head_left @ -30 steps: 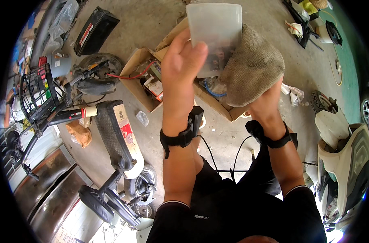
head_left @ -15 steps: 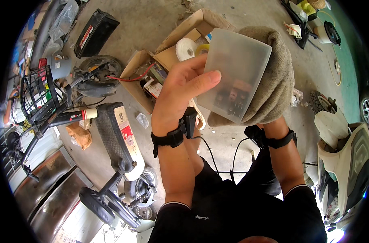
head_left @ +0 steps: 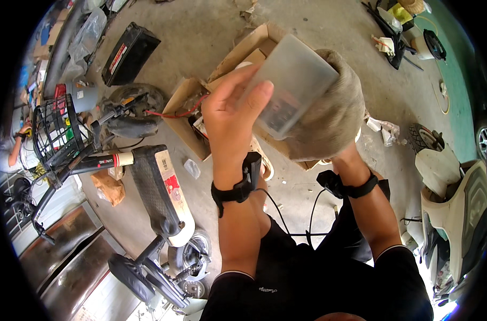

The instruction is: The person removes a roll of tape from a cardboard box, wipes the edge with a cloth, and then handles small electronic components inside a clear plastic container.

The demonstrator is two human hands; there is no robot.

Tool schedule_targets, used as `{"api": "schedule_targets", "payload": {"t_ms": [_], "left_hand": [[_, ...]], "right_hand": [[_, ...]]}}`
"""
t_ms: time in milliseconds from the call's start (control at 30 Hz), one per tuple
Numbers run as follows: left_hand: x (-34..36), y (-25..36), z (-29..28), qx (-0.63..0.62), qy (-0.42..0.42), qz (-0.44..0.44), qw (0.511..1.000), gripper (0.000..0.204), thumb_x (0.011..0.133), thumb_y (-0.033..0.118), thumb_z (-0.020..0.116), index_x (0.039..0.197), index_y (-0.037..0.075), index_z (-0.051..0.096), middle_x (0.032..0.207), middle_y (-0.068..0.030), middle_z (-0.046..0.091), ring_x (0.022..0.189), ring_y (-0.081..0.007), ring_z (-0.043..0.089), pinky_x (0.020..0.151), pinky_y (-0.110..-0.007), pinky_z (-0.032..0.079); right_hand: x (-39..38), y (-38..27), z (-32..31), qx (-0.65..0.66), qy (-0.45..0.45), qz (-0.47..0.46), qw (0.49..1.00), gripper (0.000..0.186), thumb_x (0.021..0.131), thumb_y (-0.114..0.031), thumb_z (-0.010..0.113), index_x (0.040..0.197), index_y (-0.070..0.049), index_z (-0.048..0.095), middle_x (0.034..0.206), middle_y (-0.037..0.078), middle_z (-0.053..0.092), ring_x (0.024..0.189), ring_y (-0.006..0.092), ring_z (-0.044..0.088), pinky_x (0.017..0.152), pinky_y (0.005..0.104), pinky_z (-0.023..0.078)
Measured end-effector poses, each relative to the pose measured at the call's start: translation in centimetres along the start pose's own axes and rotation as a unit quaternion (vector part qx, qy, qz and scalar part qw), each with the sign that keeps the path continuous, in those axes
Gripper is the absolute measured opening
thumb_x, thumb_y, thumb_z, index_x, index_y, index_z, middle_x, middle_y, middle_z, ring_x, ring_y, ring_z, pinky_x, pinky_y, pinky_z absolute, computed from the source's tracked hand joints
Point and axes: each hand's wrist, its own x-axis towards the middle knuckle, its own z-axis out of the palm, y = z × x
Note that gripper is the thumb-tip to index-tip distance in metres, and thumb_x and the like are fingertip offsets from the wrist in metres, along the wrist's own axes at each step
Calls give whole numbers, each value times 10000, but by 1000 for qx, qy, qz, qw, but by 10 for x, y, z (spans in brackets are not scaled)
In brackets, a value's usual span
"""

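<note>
My left hand (head_left: 235,101) grips a frosted translucent plastic box (head_left: 297,80) along its left side, thumb across the front face. Small dark parts and a reddish one show dimly through its lower end. Behind the box and to its right, a grey-brown cloth (head_left: 339,115) covers most of my right hand (head_left: 346,155); only the wrist and heel of that hand show below it. The cloth lies against the box's right edge, bunched over the hidden fingers. Both wrists wear black straps.
Below my hands, open cardboard boxes (head_left: 187,93) hold parts and red wire. A black battery (head_left: 130,53) stands at upper left. An electric scooter (head_left: 160,187) and a bike basket (head_left: 56,128) are at left. White scooter panels (head_left: 452,208) stand at right; another person's arm shows at far left.
The plastic box and cloth have shifted left and slightly down, and the box is tilted more. The cloth looks spread rounder over my right hand.
</note>
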Motion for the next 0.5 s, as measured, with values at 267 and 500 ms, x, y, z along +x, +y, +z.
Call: {"api": "schedule_targets", "payload": {"t_ms": [267, 500], "left_hand": [[-1, 8, -21, 1, -97, -33, 995, 311, 753, 28, 710, 1044, -55, 638, 1068, -115, 619, 935, -166, 589, 771, -257, 489], [2, 15, 3, -12, 84, -47, 995, 297, 803, 97, 691, 1068, 7, 590, 992, -67, 616, 903, -123, 577, 704, -262, 500]], "right_hand": [[-2, 0, -30, 66, -70, 46, 994, 599, 796, -131, 713, 1309, -7, 428, 1283, 106, 493, 1149, 184, 484, 976, 330, 402], [1, 11, -23, 45, -60, 72, 995, 571, 816, -132, 693, 1307, -10, 429, 1280, 102, 494, 1139, 172, 486, 966, 319, 414]]}}
